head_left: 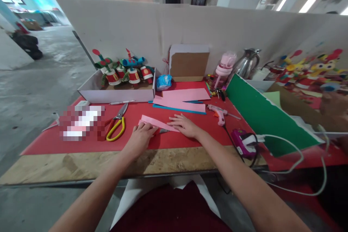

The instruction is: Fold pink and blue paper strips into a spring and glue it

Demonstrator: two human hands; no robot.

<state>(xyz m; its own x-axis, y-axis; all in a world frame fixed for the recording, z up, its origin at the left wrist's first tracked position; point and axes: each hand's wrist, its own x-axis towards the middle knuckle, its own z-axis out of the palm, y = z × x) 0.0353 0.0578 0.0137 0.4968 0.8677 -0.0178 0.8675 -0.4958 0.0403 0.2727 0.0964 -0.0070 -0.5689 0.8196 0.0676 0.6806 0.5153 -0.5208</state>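
A narrow pink paper strip (155, 119) lies at a slant on the red table covering, between my two hands. My left hand (143, 134) is bent over its left end, fingers together and thumb tucked toward the middle, gripping the paper. On the right end rests my right hand (185, 125), palm down with fingers stretched out and slightly apart. A small grey, flat object (164, 130) pokes out from under the strip between the hands; its kind is hard to make out. Beyond them lie larger pink paper pieces (187, 95) and blue strips (179, 109).
Yellow-and-red-handled scissors (116, 127) and a pen (122, 102) lie left. A pink glue gun (219, 114) and purple power socket (244, 143) with cables are right. Behind stand a white box (116, 96) of paper-cup figures, a pink bottle (224, 69) and a green-sided box (266, 119).
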